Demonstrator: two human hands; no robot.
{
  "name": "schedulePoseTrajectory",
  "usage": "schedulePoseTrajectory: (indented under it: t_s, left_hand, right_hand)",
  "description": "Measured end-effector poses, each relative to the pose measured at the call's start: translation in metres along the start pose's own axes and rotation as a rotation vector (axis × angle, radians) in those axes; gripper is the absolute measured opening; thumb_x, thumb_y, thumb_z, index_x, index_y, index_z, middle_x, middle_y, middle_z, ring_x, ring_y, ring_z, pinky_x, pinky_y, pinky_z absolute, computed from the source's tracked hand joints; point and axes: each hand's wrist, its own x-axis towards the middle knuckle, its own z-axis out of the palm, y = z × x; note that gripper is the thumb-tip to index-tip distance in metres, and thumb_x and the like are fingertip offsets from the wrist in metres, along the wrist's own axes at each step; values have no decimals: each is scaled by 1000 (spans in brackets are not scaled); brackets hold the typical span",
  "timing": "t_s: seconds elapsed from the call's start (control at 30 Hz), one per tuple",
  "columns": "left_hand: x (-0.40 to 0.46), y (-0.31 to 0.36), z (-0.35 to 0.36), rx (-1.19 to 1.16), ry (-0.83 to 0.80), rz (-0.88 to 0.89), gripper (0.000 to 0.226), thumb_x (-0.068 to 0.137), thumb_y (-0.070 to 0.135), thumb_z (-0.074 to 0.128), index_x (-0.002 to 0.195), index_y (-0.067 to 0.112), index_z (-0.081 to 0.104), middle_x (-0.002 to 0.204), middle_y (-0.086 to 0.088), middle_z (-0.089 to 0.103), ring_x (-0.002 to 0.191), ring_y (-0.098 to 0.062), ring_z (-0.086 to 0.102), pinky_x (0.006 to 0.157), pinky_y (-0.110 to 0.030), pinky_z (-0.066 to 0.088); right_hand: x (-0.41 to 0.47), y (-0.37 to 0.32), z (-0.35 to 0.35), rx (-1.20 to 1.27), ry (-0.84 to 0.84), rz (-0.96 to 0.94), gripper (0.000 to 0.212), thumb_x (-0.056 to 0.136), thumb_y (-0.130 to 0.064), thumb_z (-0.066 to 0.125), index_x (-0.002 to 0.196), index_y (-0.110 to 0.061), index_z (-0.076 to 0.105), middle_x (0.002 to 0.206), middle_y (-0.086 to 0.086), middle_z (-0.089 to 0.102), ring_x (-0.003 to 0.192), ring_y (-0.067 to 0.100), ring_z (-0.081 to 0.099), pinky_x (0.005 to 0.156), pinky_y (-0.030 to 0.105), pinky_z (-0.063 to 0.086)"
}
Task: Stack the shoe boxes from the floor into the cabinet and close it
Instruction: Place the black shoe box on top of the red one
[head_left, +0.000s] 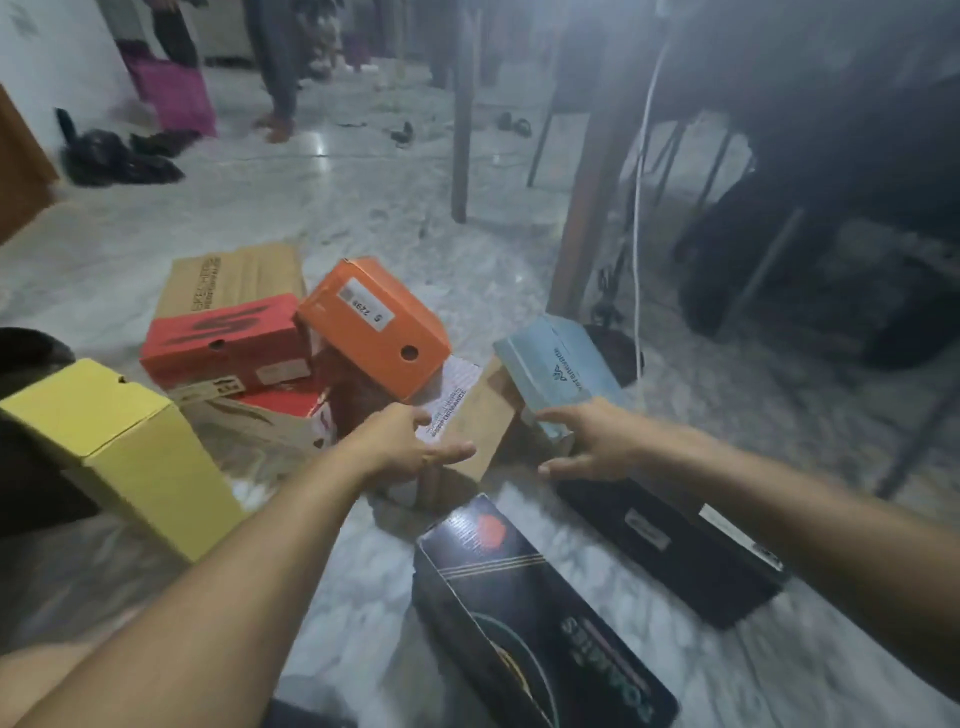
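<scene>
Several shoe boxes lie scattered on the marble floor. A brown box with a white lid (470, 415) sits in the middle. My left hand (402, 441) rests open on its near left corner. My right hand (582, 441) reaches with fingers apart to its right side, under a tilted light blue box (556, 369). An orange box (371, 327) leans behind, beside a red box (223, 338) and a tan box (234, 278). A yellow box (124, 447) lies at the left. Two black boxes (530, 613) (670, 540) lie nearest me. No cabinet shows.
A wooden table leg (592, 208) and a white cable (641, 208) stand right of the pile, with dark chairs and bags beyond. A person's legs (278, 67), a pink bag (176, 93) and black shoes (119, 156) are at the back left.
</scene>
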Motion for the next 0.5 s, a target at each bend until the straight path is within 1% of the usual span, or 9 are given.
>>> schedulePoseTrajectory:
  t_s: [0.07, 0.17, 0.23, 0.3, 0.4, 0.43, 0.47, 0.5]
  left_hand:
    - [13, 1, 31, 23, -24, 6, 96, 69, 65, 72, 143, 10, 43, 146, -6, 48, 130, -21, 49, 106, -32, 40]
    - [25, 0, 63, 21, -62, -9, 99, 66, 66, 73, 143, 11, 41, 142, -7, 52, 125, -20, 54, 103, -34, 43]
    - [34, 7, 76, 18, -65, 12, 97, 69, 63, 73, 143, 12, 41, 145, -6, 48, 127, -21, 51, 104, -35, 41]
    - [43, 19, 87, 49, -29, 59, 91, 71, 62, 72, 142, 13, 43, 146, -4, 47, 130, -22, 48, 105, -36, 40]
    - [58, 40, 108, 30, -10, 122, 83, 74, 57, 72, 139, 13, 48, 141, -2, 52, 126, -20, 51, 92, -31, 48]
    - [63, 45, 117, 23, -27, 126, 81, 75, 54, 73, 139, 12, 47, 141, -3, 52, 127, -21, 51, 95, -33, 48]
    - [67, 48, 126, 32, -47, 131, 80, 76, 52, 73, 140, 12, 46, 142, -5, 52, 128, -22, 50, 100, -36, 45]
    - [71, 50, 135, 56, -72, 130, 78, 76, 50, 73, 139, 12, 47, 141, -6, 52, 128, -23, 50, 103, -37, 43]
  right_hand:
    - [-13, 27, 19, 29, -25, 59, 77, 70, -69, 61, 135, -27, 51, 129, 1, 62, 121, 25, 55, 96, 37, 47]
    - [-32, 60, 41, 58, -51, 198, 77, 78, -60, 66, 141, -21, 46, 137, 3, 57, 126, 25, 52, 99, 35, 45]
    - [-41, 86, 55, 77, -50, 311, 77, 79, -57, 68, 141, -17, 46, 139, 4, 55, 127, 24, 51, 100, 37, 44]
    - [-45, 109, 69, 102, -59, 412, 82, 76, -58, 69, 142, -16, 44, 141, 4, 53, 129, 25, 50, 102, 38, 44]
    - [-43, 139, 87, 118, -66, 492, 75, 73, -56, 71, 132, -14, 51, 136, 9, 53, 123, 27, 51, 99, 38, 44]
    - [-42, 147, 94, 107, -60, 512, 77, 71, -56, 72, 132, -16, 49, 138, 10, 50, 124, 28, 48, 99, 38, 44]
    - [-40, 154, 100, 92, -64, 545, 84, 71, -56, 72, 139, -17, 42, 144, 12, 41, 129, 29, 42, 102, 40, 41]
    - [-39, 160, 107, 69, -74, 587, 95, 71, -56, 73, 147, -18, 30, 152, 13, 29, 137, 31, 32, 108, 43, 37]
